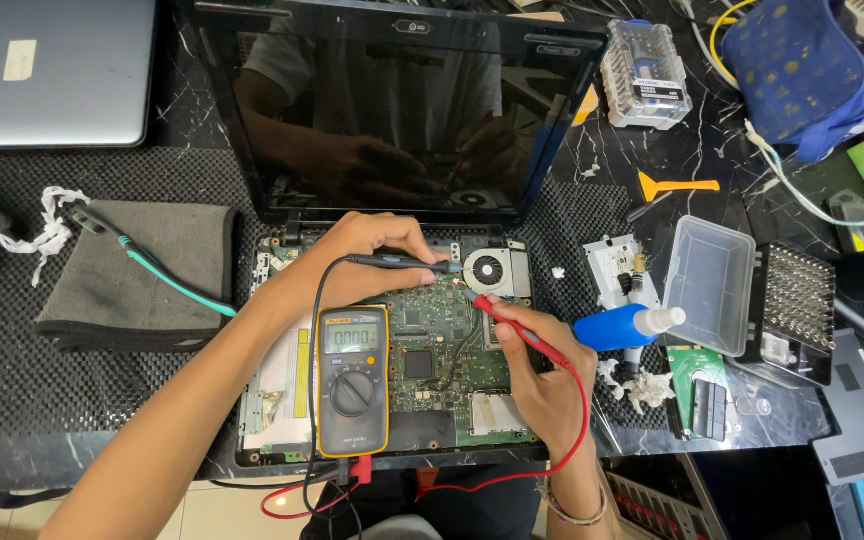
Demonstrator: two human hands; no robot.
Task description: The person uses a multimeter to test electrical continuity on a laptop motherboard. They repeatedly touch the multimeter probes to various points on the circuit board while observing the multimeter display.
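The left hand [372, 255] is closed around a black probe [402, 263], held nearly level with its tip toward the cooling fan [490, 270]. The right hand [542, 375] pinches a red probe [517, 325] between thumb and fingers, its tip angled up and left onto the green circuit board [432, 340], just short of the black probe's tip. Both tips meet the board close together, between the two hands.

The board lies exposed inside an opened laptop [392, 100], whose dark screen stands upright beyond the hands. A yellow multimeter [353, 380] rests on the laptop's base directly beneath the left hand, between the two forearms. A black lead and a red lead [577, 430] loop from its lower end, the red one curving around the right wrist.

To the right of the right hand lie a blue bottle [617, 327] on its side and a clear plastic tray [709, 280]. To the left of the left forearm, a folded grey cloth [142, 270] sits on the dark surface [12, 380].
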